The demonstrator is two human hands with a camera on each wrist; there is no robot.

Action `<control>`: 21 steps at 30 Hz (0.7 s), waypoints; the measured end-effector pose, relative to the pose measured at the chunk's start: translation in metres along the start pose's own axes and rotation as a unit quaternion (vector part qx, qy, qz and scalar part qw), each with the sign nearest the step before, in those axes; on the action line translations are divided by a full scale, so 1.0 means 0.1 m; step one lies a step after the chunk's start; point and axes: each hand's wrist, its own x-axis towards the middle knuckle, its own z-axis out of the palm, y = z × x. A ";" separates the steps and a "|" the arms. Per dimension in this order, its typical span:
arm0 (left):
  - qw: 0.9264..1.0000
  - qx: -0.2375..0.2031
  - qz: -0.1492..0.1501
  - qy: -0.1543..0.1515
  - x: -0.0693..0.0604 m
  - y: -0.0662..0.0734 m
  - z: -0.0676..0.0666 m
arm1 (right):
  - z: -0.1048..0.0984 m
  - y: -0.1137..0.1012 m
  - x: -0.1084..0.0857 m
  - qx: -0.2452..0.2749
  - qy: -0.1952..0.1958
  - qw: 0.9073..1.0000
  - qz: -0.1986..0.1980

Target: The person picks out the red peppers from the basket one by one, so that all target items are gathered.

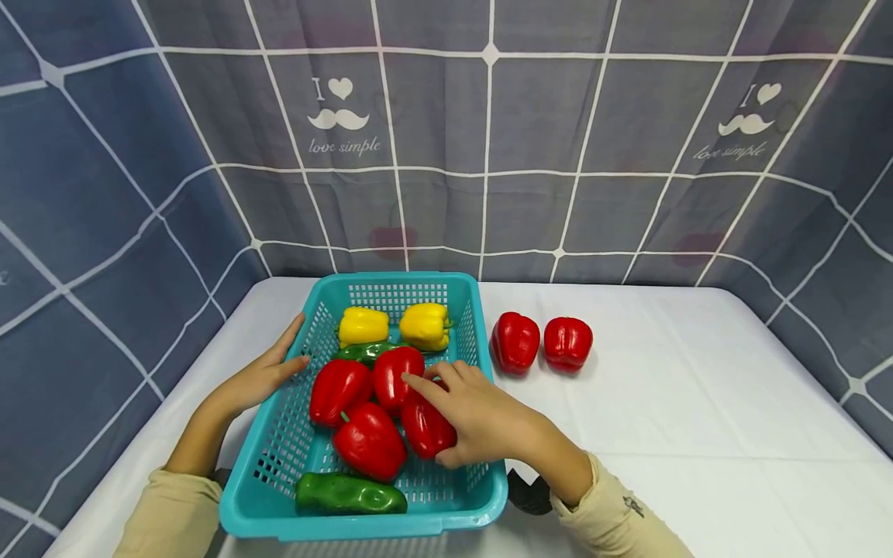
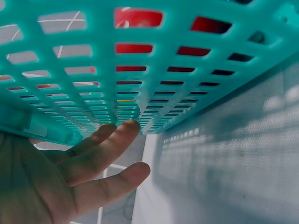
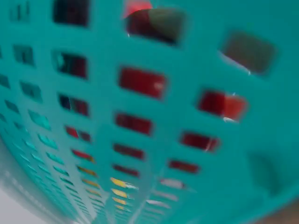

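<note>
My left hand (image 1: 261,380) holds the left rim of a turquoise basket (image 1: 363,528), thumb over the rim. In the left wrist view, the fingers (image 2: 110,149) lie along the outside of its perforated wall. Inside the basket, my right hand (image 1: 481,415) grips a red bell pepper (image 1: 424,426), partly covered by the hand. Beside it are several more red bell peppers (image 1: 370,442). Two yellow bell peppers (image 1: 424,325) sit at the back, and a long green pepper (image 1: 350,494) lies at the front. Another green pepper (image 1: 366,353) is partly hidden behind the red ones. The right wrist view shows mostly basket wall (image 3: 103,102).
Two red bell peppers (image 1: 515,343) stand on the white tabletop (image 1: 670,387), right of the basket. A grey checked cloth (image 1: 530,116) hangs behind the table and along both sides. A black object (image 1: 529,494) shows beneath my right wrist.
</note>
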 end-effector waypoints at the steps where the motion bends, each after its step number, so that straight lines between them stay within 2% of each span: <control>1: 1.000 0.001 0.000 0.000 0.00 0.00 0.00 | -0.02 0.01 -0.01 0.007 0.010 1.000 -0.003; 7: 1.000 0.010 -0.007 0.004 0.00 0.00 0.01 | -0.16 0.10 -0.10 0.041 0.090 0.995 -0.025; 14: 1.000 0.012 -0.007 0.005 0.00 0.00 0.01 | -0.29 0.22 -0.18 0.055 0.177 0.982 -0.040; 17: 1.000 0.012 -0.006 0.006 0.00 0.00 0.01 | -0.32 0.30 -0.20 0.071 0.206 0.975 -0.049; 21: 1.000 0.011 -0.005 0.007 0.00 0.00 0.01 | -0.36 0.39 -0.23 0.114 0.224 0.966 -0.052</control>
